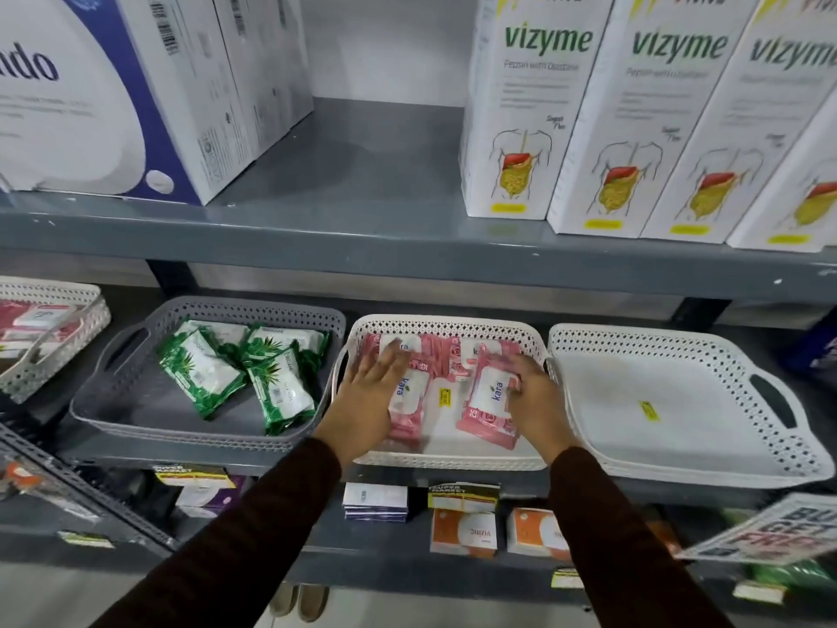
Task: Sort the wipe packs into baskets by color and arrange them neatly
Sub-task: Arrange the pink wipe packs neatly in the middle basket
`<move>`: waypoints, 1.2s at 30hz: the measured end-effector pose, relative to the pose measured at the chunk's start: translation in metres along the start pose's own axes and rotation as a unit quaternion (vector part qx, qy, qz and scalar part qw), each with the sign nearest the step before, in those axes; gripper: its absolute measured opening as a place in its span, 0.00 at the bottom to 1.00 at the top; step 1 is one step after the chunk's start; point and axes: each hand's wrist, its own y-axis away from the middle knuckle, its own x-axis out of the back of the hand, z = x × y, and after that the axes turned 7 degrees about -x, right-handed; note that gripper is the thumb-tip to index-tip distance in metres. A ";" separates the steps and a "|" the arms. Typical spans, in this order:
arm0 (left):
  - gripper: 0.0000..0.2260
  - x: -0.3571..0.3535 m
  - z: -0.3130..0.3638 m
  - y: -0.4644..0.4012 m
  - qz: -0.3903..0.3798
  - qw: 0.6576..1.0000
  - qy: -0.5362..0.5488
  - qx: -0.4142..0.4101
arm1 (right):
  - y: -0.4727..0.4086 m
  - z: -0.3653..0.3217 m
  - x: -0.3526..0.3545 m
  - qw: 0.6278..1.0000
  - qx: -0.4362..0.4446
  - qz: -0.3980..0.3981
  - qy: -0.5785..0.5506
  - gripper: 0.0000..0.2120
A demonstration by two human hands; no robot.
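**Q:** Where are the packs, and why there?

**A:** I read the sort by color. The green packs (235, 373) lie in the grey basket (113, 355). The pink packs (491, 401) lie in the middle white basket (453, 324). The right white basket (679, 351) holds no packs that I can see, only a yellow sticker (648, 410) on its floor. A far-left basket (59, 351) holds more pink-and-white packs; it is cut off by the frame, so I cannot confirm its contents.

**Q:** State of the hands?

**A:** Both are inside the middle basket. My left hand (369, 392) lies flat, fingers spread, palm down on the left pink column. My right hand (534, 396) is loosely curled against the edge of the right-hand pink pack. Neither hand has a pack lifted. I judge this as pressing and squaring, not carrying.

**Q:** Why that hold?

**A:** A flat palm keeps a soft pack from sliding while the other hand nudges its neighbor into line.

**Q:** Remaining work?

**A:** In my judgement, sorting looks largely done. The green packs lie crooked and overlapping; these probably need straightening next.
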 end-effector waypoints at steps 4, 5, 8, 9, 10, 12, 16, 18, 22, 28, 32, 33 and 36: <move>0.42 0.013 -0.007 -0.020 -0.154 0.983 -0.057 -0.076 | -0.002 0.005 0.005 0.997 0.031 -0.066 0.012 0.31; 0.39 0.015 -0.008 -0.022 -0.188 0.978 -0.045 -0.073 | -0.003 0.005 0.005 0.996 0.028 -0.083 0.017 0.32; 0.36 0.015 -0.009 -0.026 -0.196 0.979 -0.005 -0.051 | -0.004 0.004 0.006 0.990 0.020 -0.129 0.044 0.33; 0.35 0.014 -0.008 -0.028 -0.189 0.981 -0.007 -0.049 | -0.004 0.004 0.007 0.988 0.014 -0.144 0.050 0.32; 0.34 0.014 -0.007 -0.029 -0.190 0.980 -0.014 -0.050 | -0.004 0.004 0.008 0.986 0.000 -0.160 0.053 0.32; 0.33 0.014 -0.007 -0.031 -0.217 0.975 -0.016 -0.045 | -0.003 0.005 0.013 0.977 -0.027 -0.202 0.055 0.32; 0.37 0.026 -0.013 -0.037 -0.290 0.957 -0.003 -0.009 | -0.001 0.001 0.019 0.963 -0.038 -0.245 0.107 0.34; 0.37 0.029 -0.015 -0.040 -0.299 0.954 -0.016 -0.005 | 0.001 -0.002 0.016 0.970 -0.045 -0.215 0.104 0.31; 0.33 0.025 -0.012 -0.035 -0.253 0.967 0.012 0.010 | 0.010 -0.008 0.008 0.979 -0.055 -0.147 0.126 0.25; 0.21 0.006 -0.005 -0.023 -0.151 0.988 0.004 0.042 | 0.032 -0.016 -0.007 0.967 -0.147 0.001 0.209 0.35; 0.21 0.005 -0.007 -0.027 -0.138 0.987 0.022 0.082 | 0.027 -0.026 -0.009 0.962 -0.163 0.003 0.217 0.34; 0.21 0.004 -0.009 -0.027 -0.138 0.985 0.039 0.090 | 0.028 -0.026 -0.010 0.962 -0.166 0.004 0.217 0.33; 0.22 0.000 -0.012 -0.024 -0.143 0.984 0.067 0.079 | 0.033 -0.022 -0.014 0.966 -0.159 0.022 0.205 0.31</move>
